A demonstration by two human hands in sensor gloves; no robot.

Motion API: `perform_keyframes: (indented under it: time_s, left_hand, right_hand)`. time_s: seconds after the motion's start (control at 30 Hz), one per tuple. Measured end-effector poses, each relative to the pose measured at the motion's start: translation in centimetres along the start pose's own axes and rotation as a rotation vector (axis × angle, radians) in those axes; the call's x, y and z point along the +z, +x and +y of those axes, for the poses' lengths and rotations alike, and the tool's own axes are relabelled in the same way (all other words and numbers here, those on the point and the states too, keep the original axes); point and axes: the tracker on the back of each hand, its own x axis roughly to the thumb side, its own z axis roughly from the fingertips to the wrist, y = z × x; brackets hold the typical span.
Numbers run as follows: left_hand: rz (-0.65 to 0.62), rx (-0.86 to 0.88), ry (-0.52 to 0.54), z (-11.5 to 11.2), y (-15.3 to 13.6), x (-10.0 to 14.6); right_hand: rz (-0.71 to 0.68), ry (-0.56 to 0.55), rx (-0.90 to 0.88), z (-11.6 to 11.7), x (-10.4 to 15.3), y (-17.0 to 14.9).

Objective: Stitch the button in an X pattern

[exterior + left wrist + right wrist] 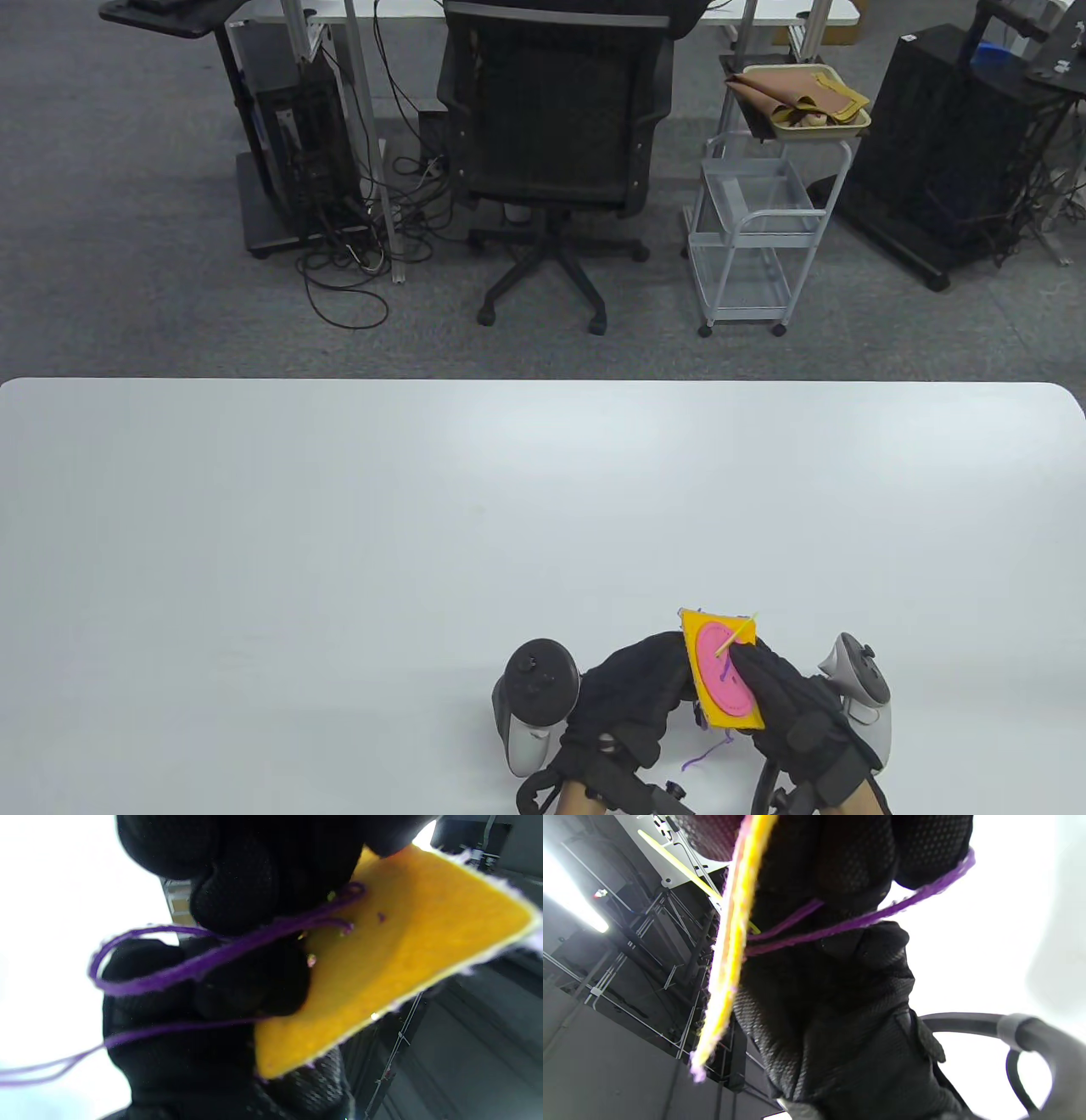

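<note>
Both gloved hands are working close together at the near edge of the white table point(339, 509), holding the sewing piece up off the surface. The piece is a yellow felt square point(728, 671) with a large pink button point(721, 675) lying flat on its upper face, and it is sitting tilted between the 2 hands.

The left hand point(632, 692) is gripping the felt from its left side. In the left wrist view, its fingers point(237, 878) are pressing together against the underside of the felt, and purple thread point(220, 955) is coming out of the felt there, looping over the fingers and trailing off toward the table. A few small purple stitch marks are showing on that underside.

The right hand point(793, 705) is reaching over the button from the right, its fingertips lying on the pink face where a yellow needle point(735, 637) is sticking up and slanting away toward the far right corner of the felt. I cannot tell whether those fingertips are actually pinching the needle or only resting beside it. In the right wrist view the felt is showing edge-on, with the needle rising on 1 side and 2 strands of thread running off the other.

A loose tail of thread is hanging below the felt, between the wrists.
</note>
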Motion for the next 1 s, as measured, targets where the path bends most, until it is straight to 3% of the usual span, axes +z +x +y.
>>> perform_keyframes:
  time_s: [0.2, 0.63, 1.0]
  left_hand:
    - [0.073, 0.146, -0.068, 0.2, -1.0, 0.0]
    - [0.182, 0.023, -0.038, 0.0, -1.8, -0.3]
    - [0.194, -0.071, 0.100, 0.1, -2.4, -0.2]
  right_hand:
    - [-0.010, -0.118, 0.137, -0.4, 0.3, 0.4]
    - [-0.060, -0.303, 0.434, -0.1, 0.9, 1.4]
    - [-0.051, -0.374, 0.471, -0.1, 1.1, 1.3]
